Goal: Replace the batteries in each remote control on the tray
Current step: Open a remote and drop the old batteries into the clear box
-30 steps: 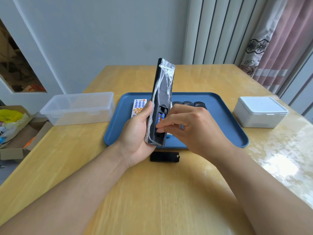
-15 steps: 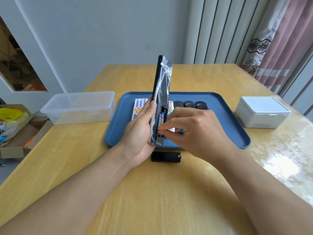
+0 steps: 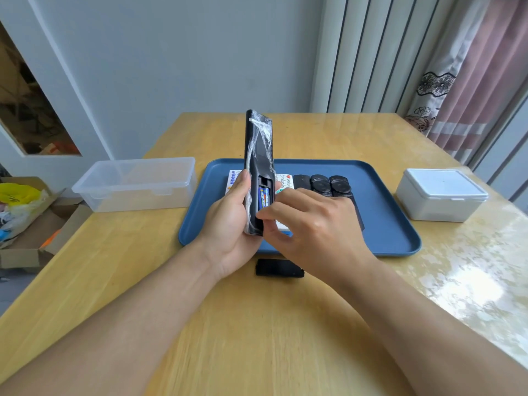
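A wooden surface (image 3: 257, 324) stands against a pale grey wall (image 3: 171, 67). At the right hang pink curtains (image 3: 471, 95), and daylight shines on the surface there.

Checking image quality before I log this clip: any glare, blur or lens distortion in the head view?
Head view: window glare washes out the glossy table at right; wide-angle bending curves the table edges and tray; forearms at the bottom are soft; the plastic-wrapped black remote and its blue batteries are sharp; lighting is even daylight.
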### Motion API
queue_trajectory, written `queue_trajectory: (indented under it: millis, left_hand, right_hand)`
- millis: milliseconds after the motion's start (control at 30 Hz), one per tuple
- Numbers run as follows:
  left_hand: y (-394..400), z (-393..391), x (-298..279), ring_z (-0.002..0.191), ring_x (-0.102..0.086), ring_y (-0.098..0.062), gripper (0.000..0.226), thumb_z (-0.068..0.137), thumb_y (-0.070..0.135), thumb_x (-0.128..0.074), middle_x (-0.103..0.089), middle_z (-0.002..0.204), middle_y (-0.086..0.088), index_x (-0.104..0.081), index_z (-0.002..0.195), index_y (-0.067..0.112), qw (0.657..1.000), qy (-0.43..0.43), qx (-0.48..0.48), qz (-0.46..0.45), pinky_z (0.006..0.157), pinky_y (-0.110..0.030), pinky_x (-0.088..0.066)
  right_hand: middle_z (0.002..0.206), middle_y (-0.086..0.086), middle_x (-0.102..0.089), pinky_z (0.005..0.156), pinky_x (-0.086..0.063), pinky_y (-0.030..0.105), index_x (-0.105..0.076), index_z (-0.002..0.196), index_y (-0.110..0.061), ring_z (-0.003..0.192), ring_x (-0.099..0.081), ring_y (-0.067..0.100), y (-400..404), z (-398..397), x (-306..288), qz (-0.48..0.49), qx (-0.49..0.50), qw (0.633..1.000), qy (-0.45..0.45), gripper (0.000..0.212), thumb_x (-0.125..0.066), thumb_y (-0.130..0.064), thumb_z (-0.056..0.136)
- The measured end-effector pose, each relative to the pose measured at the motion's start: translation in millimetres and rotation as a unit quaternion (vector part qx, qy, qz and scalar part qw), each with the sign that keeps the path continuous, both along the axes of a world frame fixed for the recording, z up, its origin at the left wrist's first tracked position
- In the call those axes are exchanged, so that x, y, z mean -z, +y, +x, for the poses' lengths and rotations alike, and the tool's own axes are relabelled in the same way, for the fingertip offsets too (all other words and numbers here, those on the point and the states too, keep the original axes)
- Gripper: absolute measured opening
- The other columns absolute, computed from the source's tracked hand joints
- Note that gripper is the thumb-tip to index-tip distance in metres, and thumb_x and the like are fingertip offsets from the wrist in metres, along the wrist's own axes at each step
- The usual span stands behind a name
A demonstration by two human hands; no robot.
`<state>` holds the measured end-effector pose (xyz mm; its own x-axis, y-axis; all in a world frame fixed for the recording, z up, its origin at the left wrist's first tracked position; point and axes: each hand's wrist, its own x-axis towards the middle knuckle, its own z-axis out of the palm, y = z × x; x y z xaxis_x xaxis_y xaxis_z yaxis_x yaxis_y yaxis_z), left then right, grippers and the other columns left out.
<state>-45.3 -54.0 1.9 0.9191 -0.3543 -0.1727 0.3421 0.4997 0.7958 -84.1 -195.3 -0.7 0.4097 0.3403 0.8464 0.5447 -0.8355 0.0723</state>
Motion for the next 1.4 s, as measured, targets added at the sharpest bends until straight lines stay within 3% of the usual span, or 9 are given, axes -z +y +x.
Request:
queue_trajectory:
  millis: [133,267,467,633,733,933,1167,1267,1400]
  left_hand:
    - [1.3,2.0,-1.9,0.124,-0.064,-0.019,0.053,0.106,0.047,-0.039,-0.062,0.139,-0.010,-0.059,0.139,0.011,1.000,0.001,0.003,-0.010,0.096,-0.031,-0.056]
    - [0.5,-1.9,-4.5,0.125,-0.062,-0.023,0.052,0.105,0.047,-0.040,-0.062,0.140,-0.012,-0.059,0.139,0.012,1.000,-0.023,0.017,0.004,0.107,-0.039,-0.050]
    - [-2.1,-6.0,-6.3,0.115,-0.064,-0.020,0.040,0.107,0.033,-0.042,-0.067,0.124,-0.003,-0.055,0.143,0.021,0.996,-0.082,0.035,-0.014,0.107,-0.038,-0.049]
    - [-2.2,-3.7,-2.1,0.117,-0.067,-0.023,0.040,0.107,0.036,-0.042,-0.068,0.126,-0.007,-0.055,0.143,0.023,0.996,-0.087,0.038,-0.003,0.104,-0.050,-0.048]
    - [-1.9,-1.5,0.2,0.117,-0.067,-0.024,0.043,0.105,0.039,-0.044,-0.065,0.133,-0.012,-0.056,0.142,0.019,0.997,-0.070,0.027,-0.004,0.103,-0.044,-0.052]
    - [-1.1,1.4,-0.1,0.125,-0.062,-0.028,0.047,0.104,0.039,-0.044,-0.060,0.141,-0.015,-0.054,0.143,0.016,0.997,-0.071,0.027,-0.012,0.104,-0.043,-0.051]
    - [-1.0,0.1,-1.1,0.124,-0.063,-0.025,0.039,0.107,0.032,-0.043,-0.062,0.139,-0.011,-0.055,0.142,0.022,0.994,-0.104,0.023,0.009,0.105,-0.043,-0.051]
    - [-1.5,-0.4,-1.8,0.116,-0.067,-0.024,0.038,0.107,0.030,-0.042,-0.067,0.129,-0.010,-0.054,0.142,0.020,0.994,-0.111,0.016,-0.002,0.098,-0.040,-0.055]
    - [-2.5,0.2,1.1,0.126,-0.062,-0.028,0.038,0.108,0.030,-0.042,-0.066,0.128,-0.007,-0.054,0.143,0.022,0.994,-0.112,0.014,-0.006,0.098,-0.039,-0.056]
  right_hand:
    - [0.073,-0.007,-0.063,0.037,-0.035,0.029,-0.074,0.082,-0.023,0.058,-0.057,0.013,2.5,-0.8,-0.4,0.019,-0.006,0.999,0.038,0.015,-0.064,-0.012,0.083]
    - [0.087,-0.009,-0.058,0.045,-0.045,0.035,-0.069,0.091,-0.023,0.062,-0.056,0.015,1.6,-4.2,-0.5,0.092,-0.044,0.979,0.179,0.009,-0.061,-0.027,0.091]
    - [0.085,-0.011,-0.061,0.059,-0.040,0.015,-0.062,0.096,-0.020,0.075,-0.060,0.015,-0.4,-2.7,-1.0,0.231,-0.097,0.924,0.288,0.007,-0.065,-0.014,0.094]
    - [0.084,-0.010,-0.063,0.067,-0.057,0.038,-0.063,0.094,-0.022,0.079,-0.062,0.015,2.5,-0.5,0.7,0.305,-0.111,0.881,0.345,0.011,-0.066,-0.012,0.093]
    - [0.087,-0.006,-0.063,0.068,-0.057,0.040,-0.065,0.098,-0.025,0.076,-0.063,0.016,3.4,-1.0,1.6,0.338,-0.114,0.862,0.360,0.013,-0.071,-0.016,0.091]
    - [0.092,-0.009,-0.064,0.067,-0.053,0.022,-0.066,0.119,-0.029,0.073,-0.061,0.009,1.1,-2.2,-0.3,0.358,-0.071,0.857,0.363,0.032,-0.075,-0.027,0.089]
    - [0.090,-0.007,-0.065,0.072,-0.057,0.040,-0.068,0.113,-0.029,0.072,-0.064,0.012,0.3,-2.1,-2.6,0.372,-0.091,0.841,0.381,0.022,-0.072,-0.024,0.091]
    - [0.090,-0.008,-0.068,0.072,-0.058,0.042,-0.071,0.110,-0.028,0.076,-0.067,0.015,1.0,-2.9,-3.7,0.397,-0.097,0.833,0.373,0.020,-0.073,-0.024,0.091]
    - [0.090,-0.010,-0.070,0.073,-0.059,0.038,-0.068,0.103,-0.027,0.075,-0.068,0.013,3.9,-4.9,-3.9,0.408,-0.098,0.821,0.388,0.020,-0.078,-0.029,0.086]
